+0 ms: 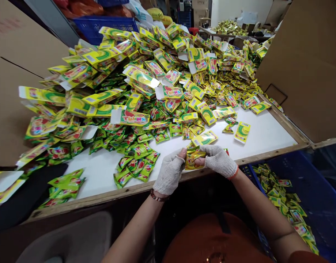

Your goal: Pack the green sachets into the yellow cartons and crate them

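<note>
My left hand (170, 172), in a white fingerless-tipped knit glove, pinches the left edge of a yellow candy packet (192, 160). Gloved the same way, my right hand (220, 161) holds the packet's right side, thumb across its front. Both hands are just above the table's front edge. A flat yellow-green candy box (204, 138) lies right behind the packet. To the left of my left hand is a small heap of green candy packets (137, 162). Another candy box (241, 132) lies on the white tabletop (269, 128) to the right.
A large pile of candy boxes (135, 76) and loose packets covers the back of the table. Cardboard panels (302, 73) stand at both sides. A blue crate (316, 197) with packets sits below right. A dark sleeve or cloth (27, 193) lies at the left edge.
</note>
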Demonstrator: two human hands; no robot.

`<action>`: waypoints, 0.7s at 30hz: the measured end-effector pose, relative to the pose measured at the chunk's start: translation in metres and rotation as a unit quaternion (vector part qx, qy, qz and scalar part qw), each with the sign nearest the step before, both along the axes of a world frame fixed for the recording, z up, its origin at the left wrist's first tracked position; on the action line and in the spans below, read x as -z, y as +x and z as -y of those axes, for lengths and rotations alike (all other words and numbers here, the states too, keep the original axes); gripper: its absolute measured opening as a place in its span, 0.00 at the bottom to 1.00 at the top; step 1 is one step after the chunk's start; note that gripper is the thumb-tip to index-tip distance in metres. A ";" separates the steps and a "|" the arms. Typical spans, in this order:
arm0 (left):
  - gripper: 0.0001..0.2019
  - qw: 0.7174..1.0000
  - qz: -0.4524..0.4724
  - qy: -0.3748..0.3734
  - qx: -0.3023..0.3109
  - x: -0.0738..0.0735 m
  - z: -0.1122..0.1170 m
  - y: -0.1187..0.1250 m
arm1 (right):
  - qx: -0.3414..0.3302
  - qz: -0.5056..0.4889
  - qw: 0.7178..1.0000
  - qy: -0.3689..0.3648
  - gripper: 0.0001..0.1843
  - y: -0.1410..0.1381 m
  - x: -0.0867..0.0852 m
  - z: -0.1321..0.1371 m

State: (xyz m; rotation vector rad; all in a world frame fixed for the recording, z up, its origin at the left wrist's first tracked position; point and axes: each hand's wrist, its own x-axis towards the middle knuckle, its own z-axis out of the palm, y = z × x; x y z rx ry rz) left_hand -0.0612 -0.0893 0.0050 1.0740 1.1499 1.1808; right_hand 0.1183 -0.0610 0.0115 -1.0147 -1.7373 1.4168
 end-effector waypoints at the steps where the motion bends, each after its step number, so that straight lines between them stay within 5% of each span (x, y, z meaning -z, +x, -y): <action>1: 0.19 1.000 -0.004 -0.002 0.006 -0.001 0.000 0.000 | -0.001 -0.009 1.000 -0.010 0.20 0.000 0.000 0.000; 7: 0.16 0.991 -0.103 0.032 0.080 -0.008 -0.001 -0.004 | 0.021 0.001 1.000 -0.009 0.19 0.002 0.001 0.002; 10: 0.16 0.986 -0.143 0.049 0.069 -0.010 -0.002 -0.002 | 0.090 0.011 0.996 0.007 0.23 0.000 0.004 0.007; 13: 0.13 0.972 -0.200 0.111 0.052 -0.012 -0.004 0.005 | 0.091 0.019 0.995 0.041 0.21 0.002 0.004 0.011; 16: 0.11 0.944 -0.265 0.191 0.039 -0.015 -0.011 0.015 | 0.078 0.066 0.993 0.058 0.11 0.012 0.001 0.010; 21: 0.17 0.859 -0.439 0.265 0.002 -0.014 -0.046 0.033 | 0.208 0.018 0.977 0.030 0.14 0.046 -0.002 0.005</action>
